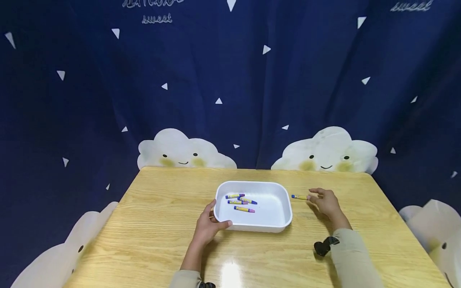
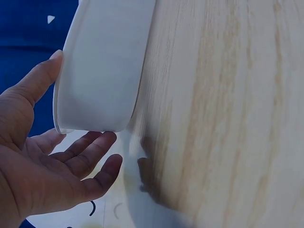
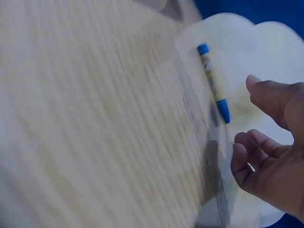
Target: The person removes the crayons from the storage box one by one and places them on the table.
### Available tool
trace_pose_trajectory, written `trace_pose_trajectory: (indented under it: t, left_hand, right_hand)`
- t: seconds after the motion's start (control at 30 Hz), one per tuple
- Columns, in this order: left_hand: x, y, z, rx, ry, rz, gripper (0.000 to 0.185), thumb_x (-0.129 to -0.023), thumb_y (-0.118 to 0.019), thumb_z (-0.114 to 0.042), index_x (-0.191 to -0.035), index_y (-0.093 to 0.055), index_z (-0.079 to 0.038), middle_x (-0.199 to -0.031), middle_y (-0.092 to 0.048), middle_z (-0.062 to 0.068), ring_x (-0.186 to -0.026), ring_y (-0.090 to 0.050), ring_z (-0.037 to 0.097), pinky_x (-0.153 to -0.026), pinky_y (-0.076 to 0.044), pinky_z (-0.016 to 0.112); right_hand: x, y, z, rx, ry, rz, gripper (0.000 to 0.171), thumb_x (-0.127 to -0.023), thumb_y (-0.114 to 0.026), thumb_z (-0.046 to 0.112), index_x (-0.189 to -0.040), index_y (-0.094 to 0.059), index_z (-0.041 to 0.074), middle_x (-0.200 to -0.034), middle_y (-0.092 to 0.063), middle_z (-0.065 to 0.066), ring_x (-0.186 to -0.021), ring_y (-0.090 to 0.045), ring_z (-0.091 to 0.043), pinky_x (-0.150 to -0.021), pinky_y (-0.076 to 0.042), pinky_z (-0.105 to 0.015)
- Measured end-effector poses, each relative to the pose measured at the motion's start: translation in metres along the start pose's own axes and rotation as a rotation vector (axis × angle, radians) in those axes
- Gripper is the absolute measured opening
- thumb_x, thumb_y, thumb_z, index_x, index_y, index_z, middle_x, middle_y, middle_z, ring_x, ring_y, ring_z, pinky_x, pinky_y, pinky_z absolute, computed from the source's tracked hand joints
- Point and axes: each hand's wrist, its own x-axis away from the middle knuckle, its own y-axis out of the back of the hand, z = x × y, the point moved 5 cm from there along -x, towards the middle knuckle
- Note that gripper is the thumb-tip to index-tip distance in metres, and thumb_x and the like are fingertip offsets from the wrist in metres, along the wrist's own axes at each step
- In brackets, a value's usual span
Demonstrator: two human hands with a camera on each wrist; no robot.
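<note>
On the wooden table (image 1: 155,224), the left hand (image 1: 208,227) rests against the near-left corner of the white plastic tray (image 1: 277,224), at about seven o'clock of the tray. The left-wrist view shows its thumb (image 2: 40,78) lying along the rim and the straight, relaxed fingers (image 2: 90,149) under the tray's outer wall (image 2: 102,71); it braces the tray rather than clamping it.

Inside the tray, toward its far-left part at roughly eleven o'clock, lie four crayons (image 1: 240,201) in yellow wrappers with blue or purple ends, close together and slightly fanned.

To the right, at three o'clock of the tray and just beside its rim, a fifth loose crayon (image 1: 299,197) lies flat on the table. The right hand (image 1: 325,201) is right at its far end, thumb and fingers loosely curved and parted; the right-wrist view shows the fingertips (image 3: 259,92) near the crayon (image 3: 213,83) with a gap between, holding nothing.

The step in hand looks like reaching for this last stray crayon. The next move calls for a fine pinch on a thin, round stick that could roll, then a short carry leftward over the rim. The crayon is slim, with a yellow printed label and blue at both ends.
</note>
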Motion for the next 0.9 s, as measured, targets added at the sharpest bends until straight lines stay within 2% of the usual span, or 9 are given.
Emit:
trace_pose_trajectory:
  t: [0.07,0.13,0.37,0.63,0.9]
  left_hand:
    - [0.000,0.000,0.001,-0.007,0.001,0.001,0.095,-0.066,-0.082,-0.002,-0.143,-0.028,0.003,-0.116,-0.051,0.030,-0.097,-0.057,0.037,-0.074,-0.051,0.032]
    - [-0.001,0.000,0.002,-0.010,0.005,0.000,0.094,-0.066,-0.082,0.000,-0.142,-0.028,0.004,-0.116,-0.051,0.031,-0.097,-0.056,0.039,-0.074,-0.052,0.034]
    - [-0.001,0.000,0.002,-0.021,0.014,0.004,0.093,-0.066,-0.082,0.000,-0.142,-0.029,0.004,-0.115,-0.051,0.030,-0.098,-0.055,0.040,-0.074,-0.051,0.034]
    - [-0.001,-0.001,-0.001,0.004,-0.007,-0.008,0.094,-0.065,-0.083,-0.002,-0.142,-0.030,0.002,-0.114,-0.052,0.028,-0.098,-0.057,0.037,-0.075,-0.052,0.032]
    - [0.000,0.000,0.001,-0.004,-0.004,-0.011,0.094,-0.064,-0.083,-0.003,-0.142,-0.031,0.002,-0.111,-0.054,0.028,-0.096,-0.058,0.035,-0.076,-0.051,0.032]
  right_hand:
    - [0.006,-0.001,0.003,-0.035,-0.027,0.008,0.045,-0.093,-0.058,0.019,-0.129,-0.049,-0.007,-0.131,-0.042,-0.032,-0.117,-0.039,-0.051,-0.089,-0.040,-0.057]
    - [0.009,-0.003,0.008,-0.076,-0.033,0.011,0.047,-0.093,-0.058,0.022,-0.131,-0.048,-0.005,-0.134,-0.039,-0.031,-0.116,-0.042,-0.048,-0.086,-0.044,-0.053]
    - [0.016,-0.007,0.029,-0.168,-0.025,-0.040,0.048,-0.090,-0.063,0.021,-0.130,-0.050,-0.002,-0.129,-0.046,-0.028,-0.104,-0.054,-0.037,-0.075,-0.050,-0.042]
    - [0.016,-0.014,0.061,-0.184,0.071,-0.033,0.049,-0.088,-0.066,0.022,-0.128,-0.053,-0.002,-0.128,-0.050,-0.023,-0.114,-0.047,-0.042,-0.089,-0.043,-0.050]
    - [0.018,-0.029,0.089,-0.233,0.109,0.003,0.047,-0.086,-0.068,0.018,-0.126,-0.055,-0.002,-0.128,-0.052,-0.021,-0.114,-0.048,-0.040,-0.089,-0.044,-0.049]
